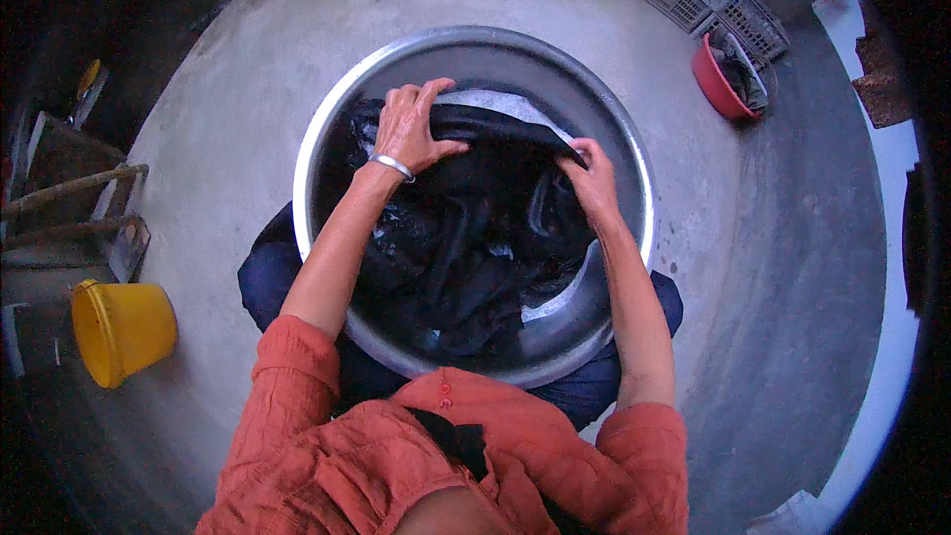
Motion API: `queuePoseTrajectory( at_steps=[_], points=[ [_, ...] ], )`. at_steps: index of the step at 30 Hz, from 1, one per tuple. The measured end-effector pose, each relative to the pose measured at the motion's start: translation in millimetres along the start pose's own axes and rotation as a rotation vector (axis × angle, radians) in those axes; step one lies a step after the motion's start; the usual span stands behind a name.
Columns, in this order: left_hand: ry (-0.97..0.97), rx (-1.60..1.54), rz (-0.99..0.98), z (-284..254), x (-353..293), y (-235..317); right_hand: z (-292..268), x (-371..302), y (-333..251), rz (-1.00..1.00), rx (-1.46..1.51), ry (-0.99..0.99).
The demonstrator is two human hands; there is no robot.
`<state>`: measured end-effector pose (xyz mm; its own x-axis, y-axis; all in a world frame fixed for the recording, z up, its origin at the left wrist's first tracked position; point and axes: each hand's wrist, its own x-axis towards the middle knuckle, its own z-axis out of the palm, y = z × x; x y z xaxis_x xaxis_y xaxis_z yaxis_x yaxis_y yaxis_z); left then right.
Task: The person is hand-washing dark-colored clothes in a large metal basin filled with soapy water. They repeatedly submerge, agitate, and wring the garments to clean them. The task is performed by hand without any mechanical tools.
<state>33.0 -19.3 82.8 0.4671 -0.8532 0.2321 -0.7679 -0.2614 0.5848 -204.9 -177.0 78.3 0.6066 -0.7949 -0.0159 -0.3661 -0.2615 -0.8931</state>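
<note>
Red shirt (327, 456) sits before a basin (475, 54), where left hand (408, 129) spreads over black cloth (475, 238) and right hand (591, 178) pinches its edge

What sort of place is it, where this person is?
Perhaps a household yard or utility area, though I cannot be sure: it has a concrete floor and a large metal basin holding dark cloth.

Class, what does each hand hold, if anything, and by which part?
The right hand pinches black cloth by its upper edge; the left hand spreads over that edge, grip unclear.
</note>
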Motion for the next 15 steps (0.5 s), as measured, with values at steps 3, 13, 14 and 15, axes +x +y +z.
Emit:
queuePoseTrajectory(
  at_steps=[3, 13, 14, 15],
  points=[
    [-0.242, 0.240, -0.270, 26.2, -13.3, -39.1, 22.6, 55.0, 71.1, 0.131, -0.356, 0.023],
    [-0.454, 0.017, -0.646, 69.3, -25.1, -100.9, 95.2, 68.8, 75.2, 0.224, -0.029, -0.257],
    [-0.440, 0.047, -0.687, 73.2, -17.4, -97.4, 85.0, 76.6, 92.8, 0.309, 0.027, -0.191],
    [-0.394, -0.049, -0.669, 68.6, -15.8, -85.7, 78.0, 83.4, 94.1, 0.389, 0.085, -0.138]
  ],
)
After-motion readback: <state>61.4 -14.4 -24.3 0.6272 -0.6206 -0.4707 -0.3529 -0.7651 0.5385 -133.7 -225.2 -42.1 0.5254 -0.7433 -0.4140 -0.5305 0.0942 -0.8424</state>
